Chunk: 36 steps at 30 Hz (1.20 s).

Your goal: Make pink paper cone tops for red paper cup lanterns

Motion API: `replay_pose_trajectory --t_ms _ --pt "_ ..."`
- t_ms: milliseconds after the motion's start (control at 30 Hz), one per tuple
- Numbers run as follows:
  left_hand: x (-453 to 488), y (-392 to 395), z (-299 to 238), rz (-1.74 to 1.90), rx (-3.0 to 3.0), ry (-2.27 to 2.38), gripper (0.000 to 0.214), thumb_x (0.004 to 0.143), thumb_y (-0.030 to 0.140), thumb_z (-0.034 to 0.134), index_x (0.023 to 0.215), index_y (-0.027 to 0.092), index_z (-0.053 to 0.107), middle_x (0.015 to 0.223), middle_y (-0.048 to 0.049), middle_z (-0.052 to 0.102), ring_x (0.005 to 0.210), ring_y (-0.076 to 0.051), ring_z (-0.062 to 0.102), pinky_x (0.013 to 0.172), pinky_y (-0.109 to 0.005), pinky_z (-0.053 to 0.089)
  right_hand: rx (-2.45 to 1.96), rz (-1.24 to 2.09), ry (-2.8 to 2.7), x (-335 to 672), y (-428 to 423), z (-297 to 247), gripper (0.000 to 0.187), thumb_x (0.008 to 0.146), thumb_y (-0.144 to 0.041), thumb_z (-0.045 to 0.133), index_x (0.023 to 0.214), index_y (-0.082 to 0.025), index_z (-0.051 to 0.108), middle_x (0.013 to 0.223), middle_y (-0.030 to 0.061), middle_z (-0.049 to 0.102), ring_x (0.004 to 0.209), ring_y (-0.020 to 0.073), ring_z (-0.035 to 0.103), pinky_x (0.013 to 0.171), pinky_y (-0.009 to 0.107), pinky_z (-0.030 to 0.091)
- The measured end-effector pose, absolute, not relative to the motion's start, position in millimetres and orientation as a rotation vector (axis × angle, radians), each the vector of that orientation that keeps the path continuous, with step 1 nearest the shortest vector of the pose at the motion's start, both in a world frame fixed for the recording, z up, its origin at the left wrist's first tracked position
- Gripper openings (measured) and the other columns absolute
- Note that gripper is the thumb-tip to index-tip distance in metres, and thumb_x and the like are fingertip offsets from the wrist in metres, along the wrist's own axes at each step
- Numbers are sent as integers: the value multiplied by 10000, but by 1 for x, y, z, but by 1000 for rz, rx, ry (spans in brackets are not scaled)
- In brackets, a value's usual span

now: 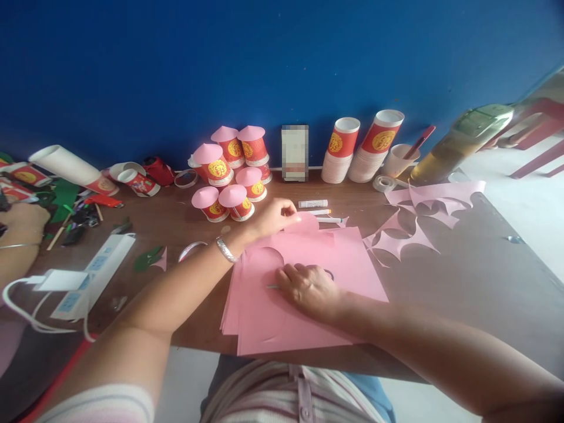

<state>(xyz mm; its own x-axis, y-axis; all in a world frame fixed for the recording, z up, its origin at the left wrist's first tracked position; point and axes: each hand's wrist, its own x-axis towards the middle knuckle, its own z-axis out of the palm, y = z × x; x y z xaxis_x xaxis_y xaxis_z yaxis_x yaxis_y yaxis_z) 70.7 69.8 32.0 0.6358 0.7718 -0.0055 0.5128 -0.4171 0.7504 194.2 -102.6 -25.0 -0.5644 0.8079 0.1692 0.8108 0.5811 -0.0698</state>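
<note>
My left hand (278,217) reaches over the top of the pink paper stack (356,270), its thumb and fingertips closed on the edge of a cut piece of pink paper (307,224). Lower on the same stack rests my right hand (308,288), fingers curled around a pair of scissors (329,274). Part of a dark handle loop shows behind that hand, and a short bit of blade sticks out on its left. The rest of the scissors is hidden. A rounded pink paper shape (264,261) lies between the hands.
Red paper cups with pink cone tops (233,198) stand at the wall. Right of a phone (295,154) are stacked cups (339,153), a bottle (462,144) and pink offcuts (405,238). Left lies a power strip (94,276); another person's hand (24,226) is beyond.
</note>
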Motion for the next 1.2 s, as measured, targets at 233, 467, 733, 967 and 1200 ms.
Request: replay_pose_trajectory --t_ms 233,467,733,967,1200 --pt "48 49 51 821 1572 955 386 825 527 750 865 175 597 699 10 655 531 -119 620 457 -210 461 -1409 15 -2551 203 -88 -13 265 1068 -346 479 925 -181 630 815 56 653 704 182 580 558 313 325" --pt "35 36 11 733 1550 945 427 809 556 764 839 170 582 736 19 645 578 -118 657 510 -215 522 -1274 -67 -2235 227 -79 -2 287 1064 -273 469 865 -176 651 776 46 651 693 165 580 631 297 389" --pt "32 29 2 798 1471 854 413 833 554 744 867 171 593 716 22 635 590 -92 591 549 -202 495 -1606 837 -1564 244 -44 11 349 909 -550 609 847 -207 599 660 -14 632 520 132 533 531 261 406" --pt "34 21 3 657 1428 802 392 814 467 780 1036 162 676 936 -34 703 802 -150 635 665 -239 530 -1494 1042 -1393 236 -43 5 385 923 -555 572 742 -215 557 557 -37 576 523 127 533 552 252 424" --pt "33 23 -5 740 1355 955 363 816 495 764 828 162 617 664 30 559 574 -90 489 521 -223 384 -1676 679 -2063 257 -48 9 222 932 -334 582 764 -202 642 648 -5 645 582 133 547 560 250 373"
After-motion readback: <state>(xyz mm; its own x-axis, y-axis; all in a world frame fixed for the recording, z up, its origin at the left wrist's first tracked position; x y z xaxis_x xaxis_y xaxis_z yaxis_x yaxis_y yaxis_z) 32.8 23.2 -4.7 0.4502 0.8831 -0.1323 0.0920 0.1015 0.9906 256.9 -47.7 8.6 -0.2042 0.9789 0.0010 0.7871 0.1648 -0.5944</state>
